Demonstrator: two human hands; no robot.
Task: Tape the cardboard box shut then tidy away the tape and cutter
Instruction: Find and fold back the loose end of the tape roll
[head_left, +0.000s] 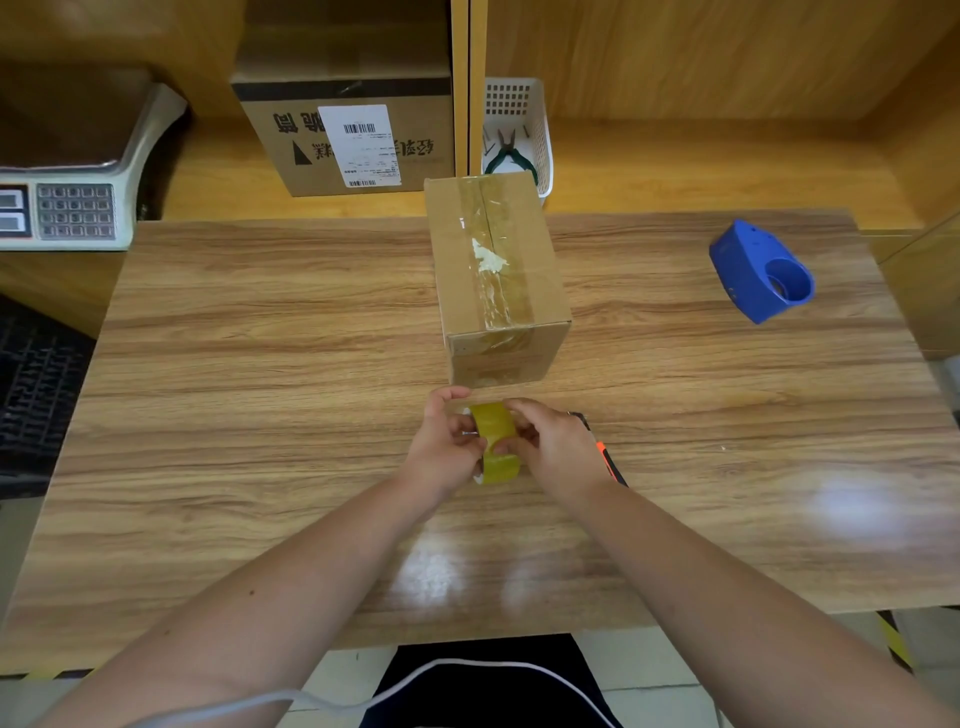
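A small cardboard box (498, 280) stands in the middle of the wooden table (260, 364), with clear tape along its top seam and down its near face. Just in front of it, both hands hold a yellowish tape roll (496, 441) upright. My left hand (447, 441) grips the roll's left side. My right hand (550, 447) grips its right side, fingers on the tape surface. A cutter with an orange and black handle (608, 457) lies on the table, partly hidden under my right wrist. A blue tape dispenser (758, 270) lies at the far right of the table.
A larger cardboard box (353, 135) with a shipping label stands on the shelf behind. Beside it is a white basket (519, 104) holding pliers. A weighing scale (72, 171) sits at the back left, and a dark crate (36, 384) is at the left edge.
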